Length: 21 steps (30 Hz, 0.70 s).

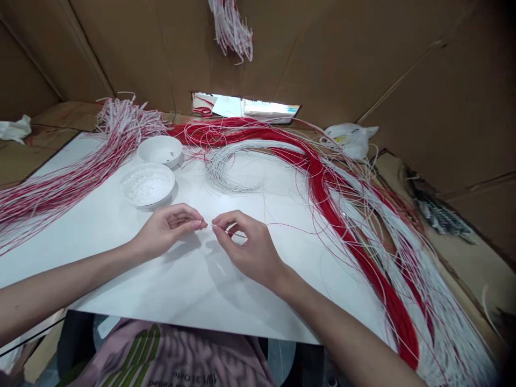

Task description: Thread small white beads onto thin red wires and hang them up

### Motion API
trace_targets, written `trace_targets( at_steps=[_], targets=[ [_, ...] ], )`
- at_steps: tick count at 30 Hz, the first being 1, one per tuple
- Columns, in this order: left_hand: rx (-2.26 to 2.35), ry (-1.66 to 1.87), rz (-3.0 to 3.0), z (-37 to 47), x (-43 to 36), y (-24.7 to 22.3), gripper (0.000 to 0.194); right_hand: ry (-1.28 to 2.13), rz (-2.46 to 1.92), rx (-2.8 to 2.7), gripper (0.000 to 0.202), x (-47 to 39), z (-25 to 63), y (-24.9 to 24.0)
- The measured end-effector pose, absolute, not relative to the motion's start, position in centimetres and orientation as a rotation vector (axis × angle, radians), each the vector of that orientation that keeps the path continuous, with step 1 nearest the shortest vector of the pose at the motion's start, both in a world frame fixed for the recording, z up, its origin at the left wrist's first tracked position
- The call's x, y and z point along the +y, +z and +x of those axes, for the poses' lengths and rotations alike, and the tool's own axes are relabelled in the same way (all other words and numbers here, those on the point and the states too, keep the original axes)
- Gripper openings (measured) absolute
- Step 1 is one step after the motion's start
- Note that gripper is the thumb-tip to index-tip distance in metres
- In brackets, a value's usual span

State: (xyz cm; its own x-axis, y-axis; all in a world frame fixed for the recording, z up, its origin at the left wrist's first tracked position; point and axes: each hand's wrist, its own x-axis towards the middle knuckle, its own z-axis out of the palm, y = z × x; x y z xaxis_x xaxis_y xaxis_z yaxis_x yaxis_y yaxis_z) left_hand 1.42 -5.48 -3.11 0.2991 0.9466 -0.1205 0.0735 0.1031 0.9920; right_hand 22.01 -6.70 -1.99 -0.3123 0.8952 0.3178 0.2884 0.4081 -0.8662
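Over the middle of the white table, my left hand (171, 228) has its thumb and forefinger pinched together; what they hold, if anything, is too small to name. Close to its right, my right hand (245, 242) pinches a thin wire, whose pale end shows at the fingertips. The two hands' fingertips are a small gap apart. A white bowl of small white pieces (147, 185) stands just beyond my left hand. Behind it is a second white bowl (160, 151) with a few tiny dark bits inside.
Red wires (322, 188) and white wires (234, 172) curve across the back and right of the table (250, 317). Red-and-white strands (92, 156) lie at the left. Cardboard walls (322, 59) surround the table, with a plastic bag (350, 140) at the back right.
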Motion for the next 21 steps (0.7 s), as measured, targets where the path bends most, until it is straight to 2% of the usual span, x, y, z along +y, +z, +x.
trace_targets(
  at_steps=[21],
  targets=[
    [0.847,0.870,1.088,1.4,-5.8,-4.4,0.009,0.860,-0.872,-1.829,0.006,-7.3,21.9,-2.0]
  ],
)
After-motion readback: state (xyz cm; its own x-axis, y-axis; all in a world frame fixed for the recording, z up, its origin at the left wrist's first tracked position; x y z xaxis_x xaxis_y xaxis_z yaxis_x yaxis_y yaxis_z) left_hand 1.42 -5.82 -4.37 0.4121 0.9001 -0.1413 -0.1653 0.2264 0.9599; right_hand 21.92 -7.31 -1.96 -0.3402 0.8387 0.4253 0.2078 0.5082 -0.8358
